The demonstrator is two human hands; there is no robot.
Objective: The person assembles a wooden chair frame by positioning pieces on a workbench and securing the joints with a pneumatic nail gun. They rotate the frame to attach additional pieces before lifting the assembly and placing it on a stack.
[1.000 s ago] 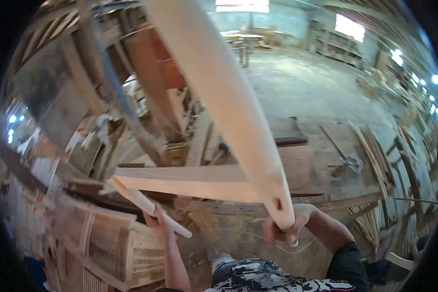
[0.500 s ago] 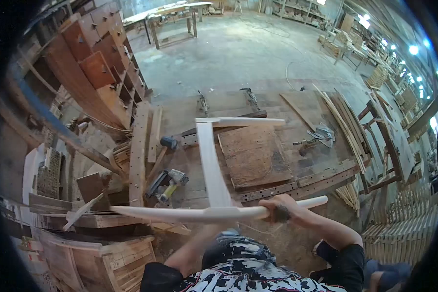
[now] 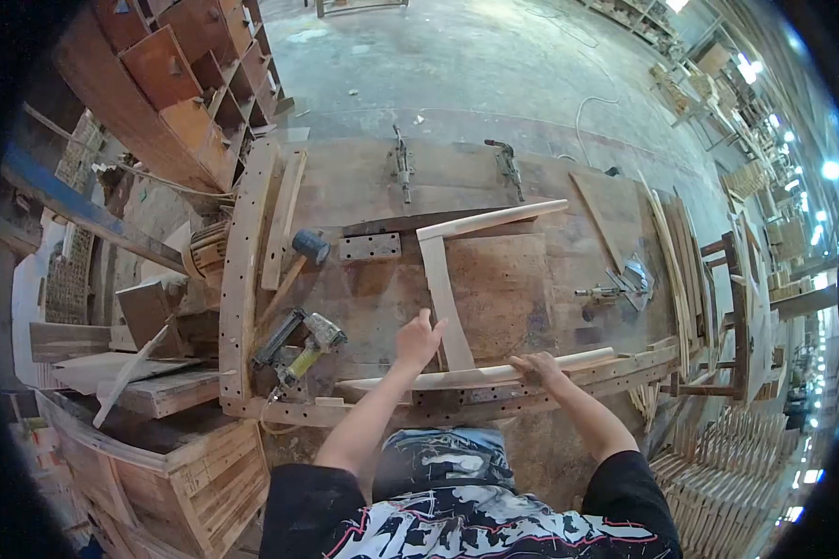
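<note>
On the workbench (image 3: 368,307), wooden frame (image 3: 446,293), right fingers (image 3: 523,362) gripping its near rail (image 3: 583,359), left fingers (image 3: 426,320) open

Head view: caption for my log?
Right hand on pale wooden frame atop a workbench, left hand near its crosspiece.

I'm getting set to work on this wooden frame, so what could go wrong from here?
The near rail lies along the bench's front edge, so a push toward you might tip it off; only your right hand is clearly on it. The nail gun lies close to that rail's left end, so swinging the frame could knock it. The far rail crosses a dark strip, so it may rock.
</note>
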